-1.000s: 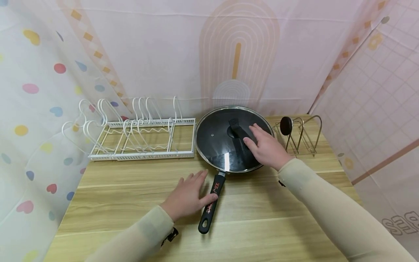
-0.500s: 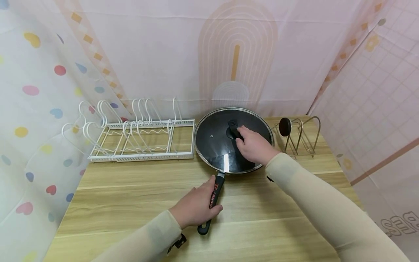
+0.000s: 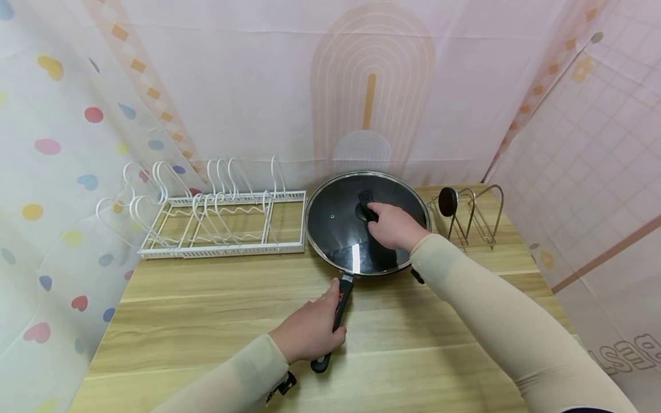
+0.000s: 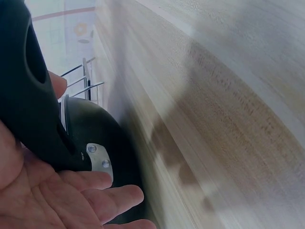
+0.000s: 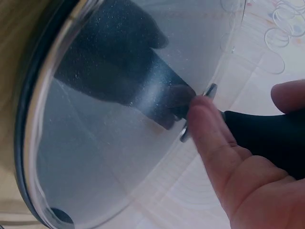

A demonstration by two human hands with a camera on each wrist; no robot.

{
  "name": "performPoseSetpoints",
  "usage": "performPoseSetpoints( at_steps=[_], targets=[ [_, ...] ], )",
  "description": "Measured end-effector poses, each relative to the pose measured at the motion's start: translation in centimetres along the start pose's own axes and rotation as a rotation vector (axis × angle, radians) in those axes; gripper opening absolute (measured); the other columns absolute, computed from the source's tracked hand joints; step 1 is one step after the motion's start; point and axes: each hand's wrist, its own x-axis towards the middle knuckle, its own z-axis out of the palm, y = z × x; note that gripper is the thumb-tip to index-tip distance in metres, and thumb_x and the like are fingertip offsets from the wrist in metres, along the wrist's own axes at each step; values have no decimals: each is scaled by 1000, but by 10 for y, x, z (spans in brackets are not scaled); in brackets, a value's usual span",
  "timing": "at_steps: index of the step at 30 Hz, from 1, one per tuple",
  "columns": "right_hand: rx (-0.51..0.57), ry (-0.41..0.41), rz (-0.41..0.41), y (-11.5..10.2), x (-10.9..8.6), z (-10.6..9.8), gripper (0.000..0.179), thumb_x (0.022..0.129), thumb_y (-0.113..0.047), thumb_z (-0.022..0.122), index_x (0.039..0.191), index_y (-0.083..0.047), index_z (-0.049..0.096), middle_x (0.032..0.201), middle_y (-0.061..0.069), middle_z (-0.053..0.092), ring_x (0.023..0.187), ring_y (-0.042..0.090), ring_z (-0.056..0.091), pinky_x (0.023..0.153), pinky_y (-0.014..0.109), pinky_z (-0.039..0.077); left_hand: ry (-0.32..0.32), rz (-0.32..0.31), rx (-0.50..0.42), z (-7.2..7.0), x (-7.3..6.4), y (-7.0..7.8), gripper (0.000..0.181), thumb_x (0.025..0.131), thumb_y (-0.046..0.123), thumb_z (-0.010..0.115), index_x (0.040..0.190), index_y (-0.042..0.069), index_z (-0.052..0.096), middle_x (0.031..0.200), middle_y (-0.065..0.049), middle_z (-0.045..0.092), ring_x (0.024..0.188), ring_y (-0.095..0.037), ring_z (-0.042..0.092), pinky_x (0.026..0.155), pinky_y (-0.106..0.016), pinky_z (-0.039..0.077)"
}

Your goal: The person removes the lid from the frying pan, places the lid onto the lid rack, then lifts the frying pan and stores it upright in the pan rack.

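Note:
A black frying pan (image 4: 102, 124) sits on the wooden table, covered by a glass lid (image 3: 335, 241) with a metal rim. My left hand (image 3: 312, 327) is around the pan's long black handle (image 3: 341, 307), its thumb across the near part; in the left wrist view several of its fingers (image 4: 114, 198) stretch out beside the handle. On the lid, my right hand (image 3: 396, 226) holds the upright black lid handle (image 3: 366, 198). The right wrist view shows a finger (image 5: 209, 124) reaching to the handle's base and the thumb (image 5: 288, 95) on the other side.
Left of the pan stands a white wire rack (image 3: 222, 249) with looped dividers. To the right is a small metal wire rack (image 3: 471, 221) with a dark round disc (image 3: 447, 202) at its front. Patterned curtains (image 3: 248, 86) hang behind and at both sides of the table (image 3: 206, 310).
My right hand has moved left and taken hold of the lid handle. My left hand has come right onto the pan handle and closed around it. The pan has stayed in place.

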Motion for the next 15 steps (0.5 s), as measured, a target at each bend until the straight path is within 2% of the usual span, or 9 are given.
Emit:
performPoseSetpoints(
  at_steps=[2, 6, 11, 15],
  targets=[
    [7, 11, 7, 0, 0, 1, 59, 111, -26, 47, 165, -8, 33, 168, 18, 38, 140, 36, 54, 108, 50, 49, -2, -4, 2, 1, 0, 0, 94, 97, 33, 63, 167, -4, 12, 169, -21, 32, 154, -32, 41, 122, -61, 36],
    [11, 29, 14, 0, 1, 2, 58, 112, -31, 48, 164, -8, 36, 168, 17, 39, 154, 37, 40, 122, 54, 40, -3, -1, 9, 2, 1, -1, 92, 97, 31, 62, 166, -5, 12, 168, -22, 33, 154, -32, 41, 122, -61, 37],
    [13, 41, 9, 2, 3, 4, 56, 113, -31, 46, 163, -7, 38, 168, 17, 39, 155, 37, 38, 124, 54, 37, -1, 8, 18, 2, 1, -1, 91, 98, 31, 61, 166, -6, 12, 169, -22, 32, 154, -31, 41, 121, -61, 38],
    [15, 46, 13, 2, 4, 3, 55, 113, -31, 45, 163, -8, 39, 167, 16, 40, 153, 36, 42, 122, 53, 41, 2, 13, 26, 2, 1, -2, 91, 98, 31, 60, 166, -6, 12, 169, -22, 32, 153, -31, 41, 121, -61, 39]
  ],
)
